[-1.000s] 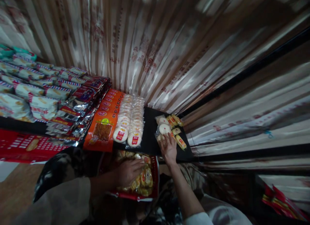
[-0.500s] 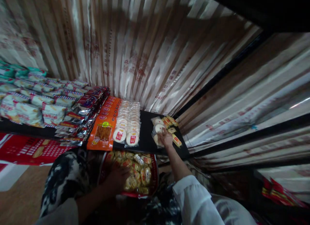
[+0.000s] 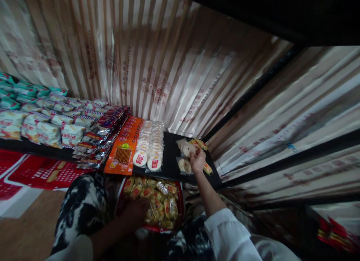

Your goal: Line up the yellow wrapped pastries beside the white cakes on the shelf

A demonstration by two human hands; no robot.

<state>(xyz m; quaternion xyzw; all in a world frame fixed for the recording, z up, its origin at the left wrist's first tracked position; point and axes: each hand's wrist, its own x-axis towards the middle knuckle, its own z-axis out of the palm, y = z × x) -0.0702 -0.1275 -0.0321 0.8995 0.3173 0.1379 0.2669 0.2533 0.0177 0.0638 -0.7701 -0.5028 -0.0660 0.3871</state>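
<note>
On the black shelf, my right hand (image 3: 198, 160) pinches the edge of a clear packet of round white rice crackers (image 3: 186, 147). A second clear cracker packet (image 3: 185, 165) lies just below it. Small yellow-wrapped snacks (image 3: 208, 168) lie beside and behind the hand, partly covered by it. Between my knees is a red bag (image 3: 182, 201) full of gold-wrapped snacks (image 3: 157, 203). My left hand (image 3: 139, 211) rests at the left side of these snacks, deep in shadow, its fingers not clear.
The black shelf (image 3: 172, 156) holds two rows of rice crackers (image 3: 147, 144), an orange stick-snack packet (image 3: 123, 150), stacked dark purple packets (image 3: 102, 131) and several white snack bags (image 3: 71, 134). A striped sheet wall (image 3: 157, 66) stands behind. A dark frame bar (image 3: 253, 96) slants at right.
My right hand has closed on the upper cracker packet and shifted it slightly, apart from the lower one. My left hand stays at the bag. The view has shifted a little.
</note>
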